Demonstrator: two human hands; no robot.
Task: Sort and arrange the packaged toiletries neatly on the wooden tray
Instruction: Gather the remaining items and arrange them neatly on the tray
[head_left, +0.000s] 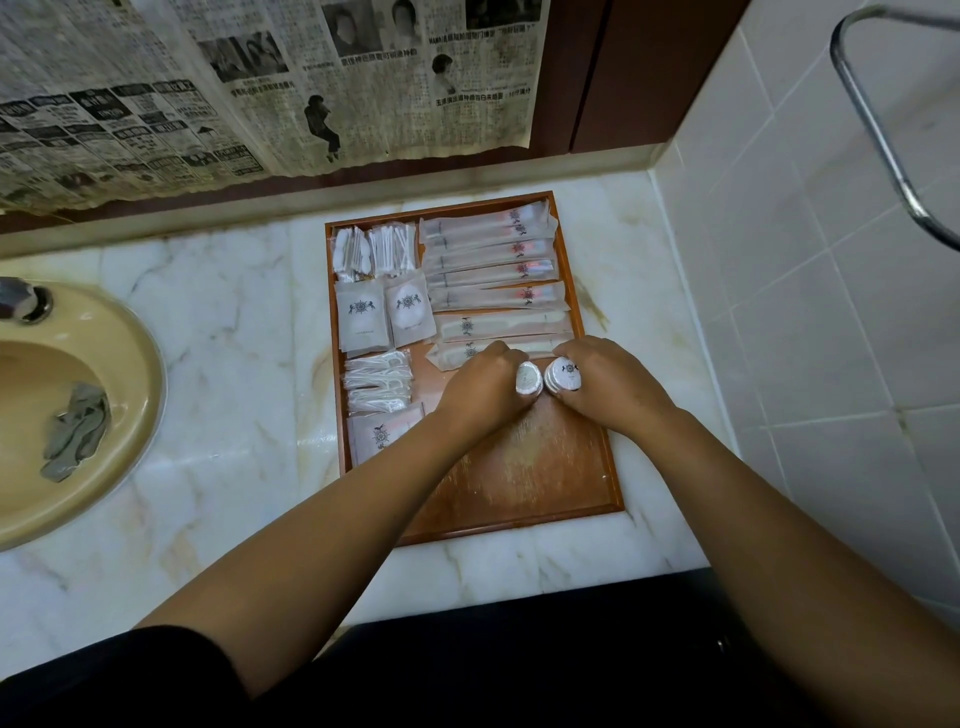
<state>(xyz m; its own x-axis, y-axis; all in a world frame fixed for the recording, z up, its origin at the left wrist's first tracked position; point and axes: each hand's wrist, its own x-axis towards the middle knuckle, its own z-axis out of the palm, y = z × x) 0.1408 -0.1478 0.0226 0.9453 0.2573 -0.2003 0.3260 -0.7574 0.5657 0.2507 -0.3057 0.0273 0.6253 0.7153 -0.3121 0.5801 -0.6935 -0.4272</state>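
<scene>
Both hands are being held curled, each round a wrapped soap, over the wooden tray (545, 467)

One round white-wrapped soap (528, 376) is being gripped by the left hand (483, 387), fingers curled round it; a second round soap (566, 375) is being gripped likewise by the right hand (615, 387); both are being held side by side, nearly touching, at mid-tray just before the comb packets (498, 325); toothbrush packets (488, 254) are being carried in rows at the far right, cotton buds (395, 252), square sachets (384, 314) and floss picks (376, 384) down the left; the tray is being borne by the marble table (223, 338) beside a sink (78, 415).
</scene>
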